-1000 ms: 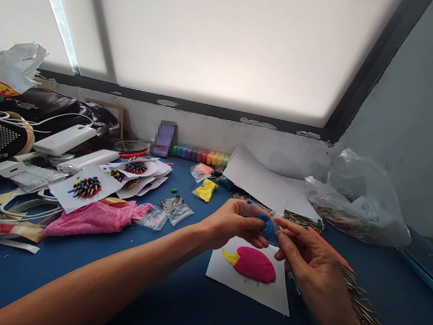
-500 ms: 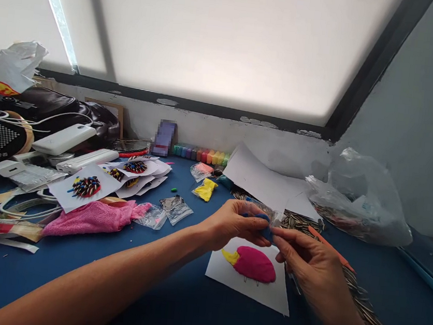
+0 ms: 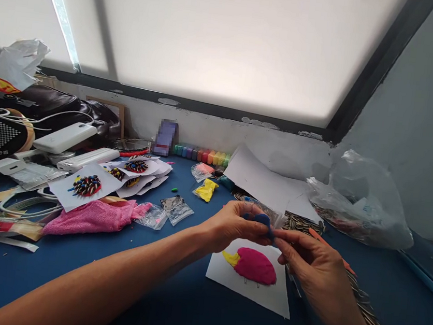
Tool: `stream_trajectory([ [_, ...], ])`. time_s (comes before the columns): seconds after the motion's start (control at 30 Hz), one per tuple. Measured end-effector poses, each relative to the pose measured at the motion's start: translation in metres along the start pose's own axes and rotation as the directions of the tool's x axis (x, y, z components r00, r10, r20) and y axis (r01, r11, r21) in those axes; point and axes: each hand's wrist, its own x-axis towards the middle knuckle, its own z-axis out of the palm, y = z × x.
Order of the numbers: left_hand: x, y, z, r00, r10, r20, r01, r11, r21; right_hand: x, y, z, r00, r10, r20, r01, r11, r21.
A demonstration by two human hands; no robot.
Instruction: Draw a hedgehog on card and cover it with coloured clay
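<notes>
My left hand (image 3: 236,225) is closed around a lump of blue modelling clay (image 3: 261,220). Thumb and forefinger of my right hand (image 3: 307,256) pinch the clay's lower right end, where it narrows. Both hands hover over a white paper card (image 3: 249,290) on the blue table. On that card lies a flat magenta clay oval (image 3: 257,266) with a yellow clay piece (image 3: 231,258) at its left end. Small drawn legs show under the oval. Behind my hands is a clear plastic bag (image 3: 273,214), partly hidden.
Sunflower seeds (image 3: 374,319) lie along the right, with an orange strip (image 3: 345,265) among them. Finished cards (image 3: 87,185) and a pink cloth (image 3: 93,219) are at left. A yellow clay packet (image 3: 206,189), a row of coloured clay (image 3: 201,154) and a plastic bag (image 3: 359,210) stand farther back.
The blue clay's narrow end between my hands sits slightly lower. My fingers have shifted a little on it, and the view has moved slightly. The card and clay shapes look the same.
</notes>
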Motion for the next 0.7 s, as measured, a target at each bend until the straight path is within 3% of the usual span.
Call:
stream_trajectory([
  [0.3,0.0004,0.0007,0.0003,1.0,0.017,0.009,-0.018,0.999,0.047,-0.0015,0.0018,-0.0008,0.999,-0.033,-0.033,0.032,0.999,-0.037],
  [0.47,-0.0016,0.0016,0.0026,1.0,0.001,0.01,-0.001,0.997,0.077,-0.0009,0.003,-0.0009,0.999,-0.038,0.014,0.039,0.996,-0.076],
  [0.7,-0.0013,-0.0018,0.0034,1.0,-0.014,0.006,0.014,0.999,0.053,-0.0019,0.0026,-0.0004,0.987,-0.149,0.053,0.158,0.961,-0.228],
])
